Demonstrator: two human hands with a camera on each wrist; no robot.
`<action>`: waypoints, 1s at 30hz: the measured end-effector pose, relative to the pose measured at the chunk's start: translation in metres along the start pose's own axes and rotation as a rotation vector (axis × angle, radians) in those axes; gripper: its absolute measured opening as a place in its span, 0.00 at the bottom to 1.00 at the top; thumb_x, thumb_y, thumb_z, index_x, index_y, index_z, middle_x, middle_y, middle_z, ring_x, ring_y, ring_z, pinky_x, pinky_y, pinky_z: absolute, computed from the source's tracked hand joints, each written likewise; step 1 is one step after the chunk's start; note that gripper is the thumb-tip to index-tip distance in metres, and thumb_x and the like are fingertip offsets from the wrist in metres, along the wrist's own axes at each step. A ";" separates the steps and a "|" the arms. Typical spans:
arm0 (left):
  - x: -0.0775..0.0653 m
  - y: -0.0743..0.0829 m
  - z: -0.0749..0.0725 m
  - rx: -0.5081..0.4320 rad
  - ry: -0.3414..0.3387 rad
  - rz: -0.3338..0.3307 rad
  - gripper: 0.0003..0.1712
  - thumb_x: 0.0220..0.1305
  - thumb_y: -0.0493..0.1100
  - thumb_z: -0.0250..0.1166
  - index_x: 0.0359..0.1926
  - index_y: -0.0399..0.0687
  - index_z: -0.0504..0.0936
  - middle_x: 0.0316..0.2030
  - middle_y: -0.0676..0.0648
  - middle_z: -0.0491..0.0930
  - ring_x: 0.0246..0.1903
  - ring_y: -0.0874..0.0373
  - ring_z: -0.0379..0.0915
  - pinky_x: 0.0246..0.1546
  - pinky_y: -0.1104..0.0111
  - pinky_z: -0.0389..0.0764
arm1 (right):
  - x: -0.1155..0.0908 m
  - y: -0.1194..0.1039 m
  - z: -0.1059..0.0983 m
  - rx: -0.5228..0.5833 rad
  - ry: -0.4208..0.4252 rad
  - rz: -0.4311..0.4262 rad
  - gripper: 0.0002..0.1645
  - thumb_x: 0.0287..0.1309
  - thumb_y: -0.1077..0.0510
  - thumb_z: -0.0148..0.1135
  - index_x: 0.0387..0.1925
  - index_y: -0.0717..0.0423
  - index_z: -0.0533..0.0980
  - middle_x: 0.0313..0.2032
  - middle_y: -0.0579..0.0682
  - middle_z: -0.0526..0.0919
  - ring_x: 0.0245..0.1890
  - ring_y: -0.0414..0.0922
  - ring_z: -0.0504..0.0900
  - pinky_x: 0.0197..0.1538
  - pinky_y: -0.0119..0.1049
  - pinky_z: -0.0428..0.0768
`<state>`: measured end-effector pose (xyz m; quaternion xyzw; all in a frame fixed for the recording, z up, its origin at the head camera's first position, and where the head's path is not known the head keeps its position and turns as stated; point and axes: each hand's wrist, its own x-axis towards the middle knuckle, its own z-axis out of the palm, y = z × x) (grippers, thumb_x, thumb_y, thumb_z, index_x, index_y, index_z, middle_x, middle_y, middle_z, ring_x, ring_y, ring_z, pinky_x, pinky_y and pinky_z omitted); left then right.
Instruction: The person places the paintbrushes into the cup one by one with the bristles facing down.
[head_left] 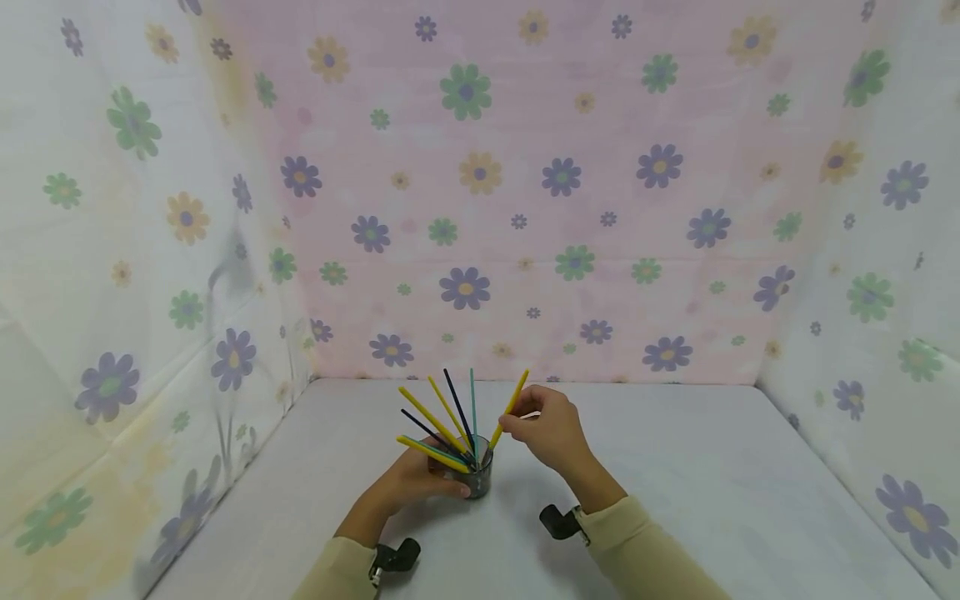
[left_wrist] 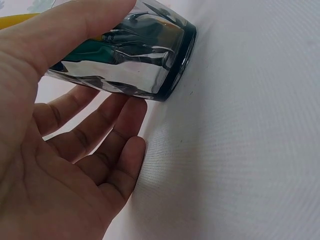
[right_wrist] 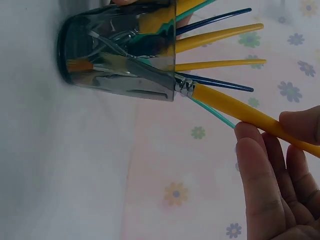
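Observation:
A dark, see-through glass (head_left: 477, 482) stands upright on the table, holding several paintbrushes with yellow, dark blue and teal handles. My left hand (head_left: 411, 482) grips the glass from the left; in the left wrist view its thumb (left_wrist: 75, 30) lies along one side and fingertips touch the other. On the right, my right hand (head_left: 551, 425) pinches a yellow-handled paintbrush (right_wrist: 230, 104) between thumb and fingers. That brush leans outward over the rim, its silver ferrule (right_wrist: 185, 86) at the glass's mouth and its lower end inside. Tinted glass partly obscures the brush heads.
A white cloth-covered table (head_left: 697, 483) lies under both hands. Flower-patterned cloth (head_left: 525, 133) hangs behind, with similar cloth walls at left and right. Black wrist mounts (head_left: 558, 522) stick out from both sleeves, close above the table.

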<state>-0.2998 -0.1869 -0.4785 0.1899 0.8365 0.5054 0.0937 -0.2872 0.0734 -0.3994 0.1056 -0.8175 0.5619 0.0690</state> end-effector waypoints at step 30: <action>-0.012 -0.006 -0.018 0.230 0.011 -0.101 0.31 0.56 0.51 0.80 0.58 0.52 0.78 0.52 0.51 0.83 0.54 0.51 0.79 0.58 0.49 0.81 | -0.015 0.029 -0.039 -0.263 -0.092 0.029 0.09 0.60 0.52 0.75 0.39 0.46 0.81 0.39 0.42 0.87 0.39 0.41 0.87 0.40 0.40 0.86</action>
